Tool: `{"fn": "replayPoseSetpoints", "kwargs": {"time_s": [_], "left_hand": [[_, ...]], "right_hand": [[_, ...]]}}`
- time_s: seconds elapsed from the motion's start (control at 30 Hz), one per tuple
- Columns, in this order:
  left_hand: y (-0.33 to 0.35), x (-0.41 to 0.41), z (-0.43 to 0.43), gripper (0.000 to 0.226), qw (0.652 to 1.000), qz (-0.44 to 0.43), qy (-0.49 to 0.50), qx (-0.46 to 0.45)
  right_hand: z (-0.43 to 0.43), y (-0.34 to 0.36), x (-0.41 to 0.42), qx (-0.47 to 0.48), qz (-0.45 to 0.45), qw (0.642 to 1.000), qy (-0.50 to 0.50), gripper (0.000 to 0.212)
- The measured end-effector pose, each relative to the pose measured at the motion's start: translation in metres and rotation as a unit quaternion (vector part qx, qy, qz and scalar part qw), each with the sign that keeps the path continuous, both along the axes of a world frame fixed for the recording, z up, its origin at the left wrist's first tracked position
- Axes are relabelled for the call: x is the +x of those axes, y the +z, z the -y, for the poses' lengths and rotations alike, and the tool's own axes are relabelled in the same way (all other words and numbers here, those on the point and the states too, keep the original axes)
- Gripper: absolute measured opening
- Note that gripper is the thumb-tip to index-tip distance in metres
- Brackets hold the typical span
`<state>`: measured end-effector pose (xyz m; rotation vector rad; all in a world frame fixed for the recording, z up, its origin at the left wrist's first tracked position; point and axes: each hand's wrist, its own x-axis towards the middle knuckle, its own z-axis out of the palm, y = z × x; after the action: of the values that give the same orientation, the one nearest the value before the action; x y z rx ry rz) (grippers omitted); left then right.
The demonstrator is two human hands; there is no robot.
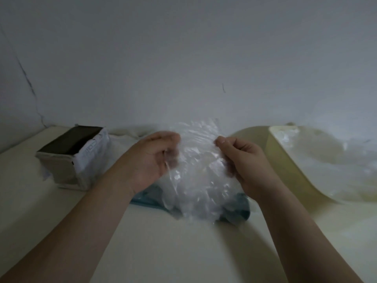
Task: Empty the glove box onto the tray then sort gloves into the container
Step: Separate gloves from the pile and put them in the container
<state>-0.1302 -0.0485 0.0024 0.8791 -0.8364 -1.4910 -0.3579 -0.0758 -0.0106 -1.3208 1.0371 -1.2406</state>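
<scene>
- Nothing legible anywhere in view.
- glove box point(81, 158): dark print on its white side face, just under the top edge. There are a few blocky strokes in a short row, too blurred to read as letters or digits.
- Same face, lower left corner: a small black spot with no readable shape.

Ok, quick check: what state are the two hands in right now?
Left hand: fingers curled, gripping the left side of the clear plastic glove.
Right hand: pinching the right side of the same glove.
</scene>
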Motion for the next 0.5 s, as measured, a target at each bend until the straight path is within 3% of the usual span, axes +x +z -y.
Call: {"fn": "replayPoseSetpoints", "kwargs": {"time_s": [0.07, 0.13, 0.2, 0.27, 0.33, 0.43, 0.5], "left_hand": [[0.006, 0.010, 0.001, 0.006, 0.999, -0.032, 0.013, -0.018], [0.011, 0.020, 0.000, 0.001, 0.997, -0.063, 0.006, -0.034], [0.016, 0.026, -0.003, 0.002, 0.999, -0.035, 0.003, -0.040], [0.018, 0.025, -0.007, 0.004, 0.998, -0.006, -0.029, -0.048], [0.019, 0.018, -0.011, 0.005, 0.995, 0.001, -0.076, -0.057], [0.016, 0.001, -0.015, 0.004, 0.991, 0.034, -0.100, -0.079], [0.011, -0.011, -0.014, 0.006, 0.989, 0.078, -0.081, -0.101]], "right_hand": [[0.004, -0.003, -0.004, 0.028, 0.000, 0.999, -0.043, 0.043], [0.010, -0.005, -0.010, 0.026, -0.065, 0.989, -0.128, 0.037], [0.008, -0.002, -0.014, -0.024, -0.140, 0.968, -0.205, 0.037], [0.004, 0.007, -0.018, -0.078, -0.126, 0.967, -0.209, 0.041], [0.001, 0.014, -0.021, -0.060, -0.132, 0.984, -0.105, 0.054], [-0.002, 0.016, -0.017, 0.065, -0.076, 0.983, 0.156, 0.080], [-0.008, 0.017, -0.015, 0.080, 0.001, 0.965, 0.250, 0.052]]}}
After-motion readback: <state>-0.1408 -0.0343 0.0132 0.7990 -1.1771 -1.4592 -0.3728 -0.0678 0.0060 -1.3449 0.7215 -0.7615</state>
